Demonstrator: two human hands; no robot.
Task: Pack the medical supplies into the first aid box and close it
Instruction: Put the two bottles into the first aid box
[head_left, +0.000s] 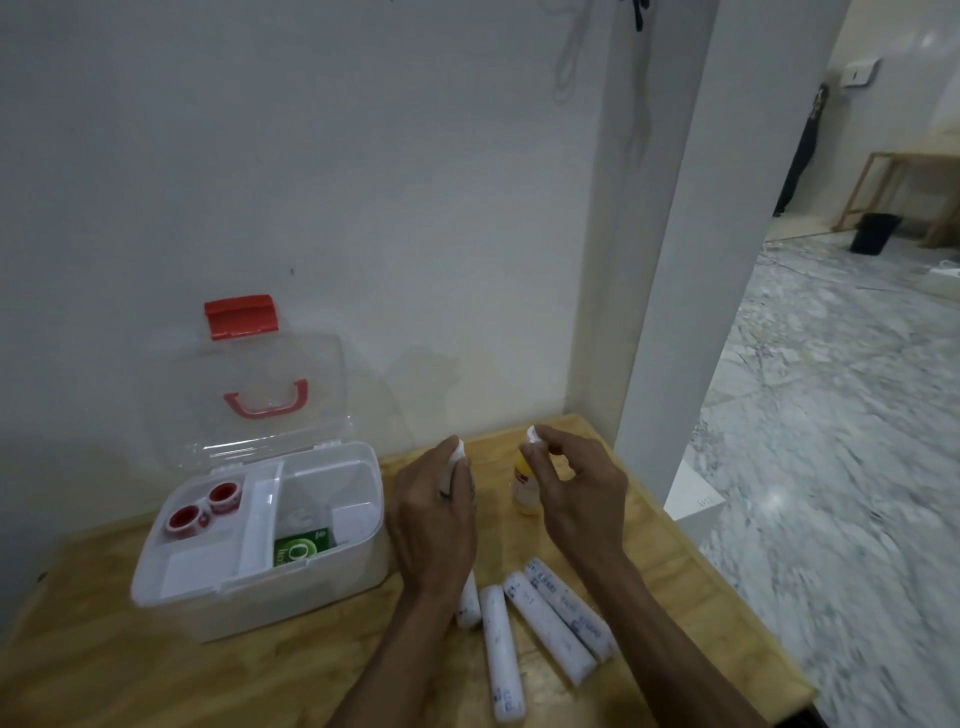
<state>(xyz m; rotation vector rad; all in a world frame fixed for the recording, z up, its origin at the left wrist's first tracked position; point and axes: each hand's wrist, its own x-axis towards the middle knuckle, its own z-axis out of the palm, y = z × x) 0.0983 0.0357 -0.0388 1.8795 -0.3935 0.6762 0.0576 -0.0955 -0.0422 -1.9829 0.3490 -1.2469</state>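
A white first aid box (363, 551) stands open on the wooden table, its clear lid (249, 395) with a red handle leaning against the wall. Inside lie two red-and-white tape rolls (205, 506) in the left tray and a green packet (303, 543) in the right compartment. My left hand (434, 519) is wrapped around a white-capped bottle (458, 452) right of the box. My right hand (571, 488) pinches the white cap of a yellow bottle (524, 488) standing on the table. Several white wrapped bandage rolls (545, 618) lie in front of my hands.
The table's (156, 675) right edge is close to the rolls, with marble floor (831, 415) beyond it. A white wall stands right behind the box, and a white pillar (670, 260) rises at the table's far right corner.
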